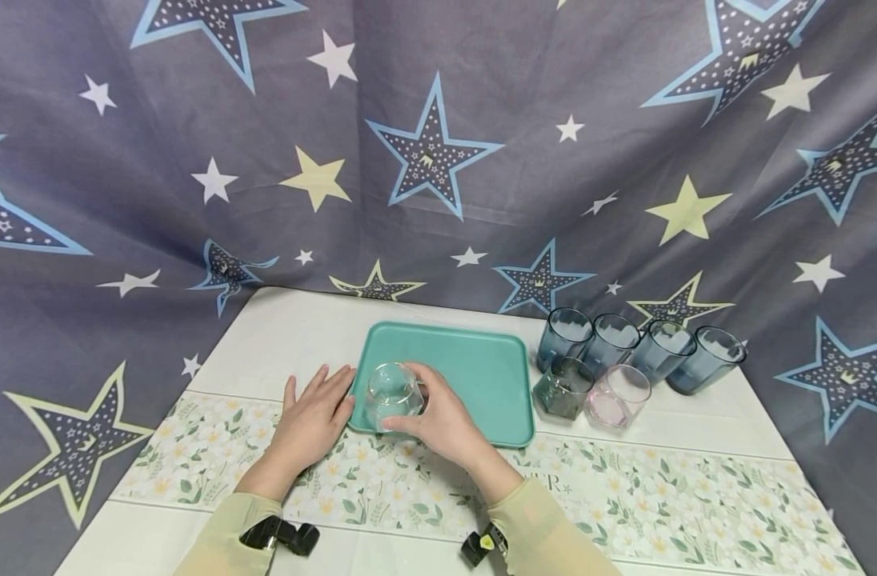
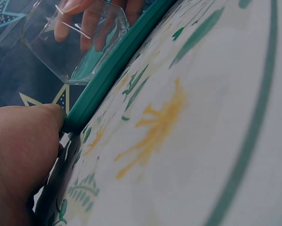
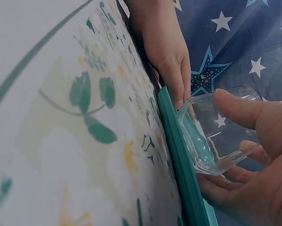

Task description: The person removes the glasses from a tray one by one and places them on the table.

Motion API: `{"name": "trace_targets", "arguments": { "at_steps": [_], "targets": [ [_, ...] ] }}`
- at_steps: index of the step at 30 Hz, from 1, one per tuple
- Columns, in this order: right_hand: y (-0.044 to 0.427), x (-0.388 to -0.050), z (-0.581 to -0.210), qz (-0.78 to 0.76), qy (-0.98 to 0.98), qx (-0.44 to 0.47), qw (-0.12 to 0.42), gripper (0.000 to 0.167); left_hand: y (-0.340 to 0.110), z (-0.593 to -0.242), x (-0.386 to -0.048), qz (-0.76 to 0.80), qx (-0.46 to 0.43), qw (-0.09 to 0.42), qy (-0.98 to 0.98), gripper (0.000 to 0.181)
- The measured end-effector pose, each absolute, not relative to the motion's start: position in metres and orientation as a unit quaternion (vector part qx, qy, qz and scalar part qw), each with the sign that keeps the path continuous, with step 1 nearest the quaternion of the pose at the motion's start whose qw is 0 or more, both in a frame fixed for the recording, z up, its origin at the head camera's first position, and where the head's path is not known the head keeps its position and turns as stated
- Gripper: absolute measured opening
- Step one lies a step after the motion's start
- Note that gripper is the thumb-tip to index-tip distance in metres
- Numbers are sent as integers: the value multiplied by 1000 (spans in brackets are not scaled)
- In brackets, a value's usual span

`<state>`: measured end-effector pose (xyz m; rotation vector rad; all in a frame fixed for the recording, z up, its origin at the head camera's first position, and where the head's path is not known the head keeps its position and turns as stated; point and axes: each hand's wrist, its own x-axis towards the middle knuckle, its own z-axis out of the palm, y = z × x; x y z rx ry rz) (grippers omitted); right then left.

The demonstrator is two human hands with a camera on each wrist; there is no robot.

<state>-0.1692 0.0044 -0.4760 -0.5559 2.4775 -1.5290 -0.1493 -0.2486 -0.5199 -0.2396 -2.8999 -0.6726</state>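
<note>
A clear drinking glass (image 1: 390,392) stands at the left end of a teal tray (image 1: 474,384). My right hand (image 1: 442,416) grips it from the right, thumb on the near side and fingers round the far side. In the right wrist view the glass (image 3: 202,136) looks tilted because the camera is turned; its base meets the tray. Against the tray's left edge lies my left hand (image 1: 314,412), palm down with fingers extended. In the left wrist view its thumb touches the tray rim (image 2: 84,110).
Right of the tray stand a dark grey glass (image 1: 562,392) and a pink glass (image 1: 617,398). Behind them several blue glasses (image 1: 607,344) form a row. A flowered runner (image 1: 654,480) crosses the white table, and a star-patterned curtain (image 1: 438,240) hangs behind.
</note>
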Motion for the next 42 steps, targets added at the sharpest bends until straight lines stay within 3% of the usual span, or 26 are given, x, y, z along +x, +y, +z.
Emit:
{"name": "trace_targets", "arguments": {
  "at_steps": [25,42],
  "targets": [
    [28,-166,-454,-563,807,-161,78,91,-247,-520,-149,-230,-84,89,-966,54],
    [78,-158,-432,-563,814,-130,64,92,-250,-525,-149,-227,-89,84,-966,55]
  ]
}}
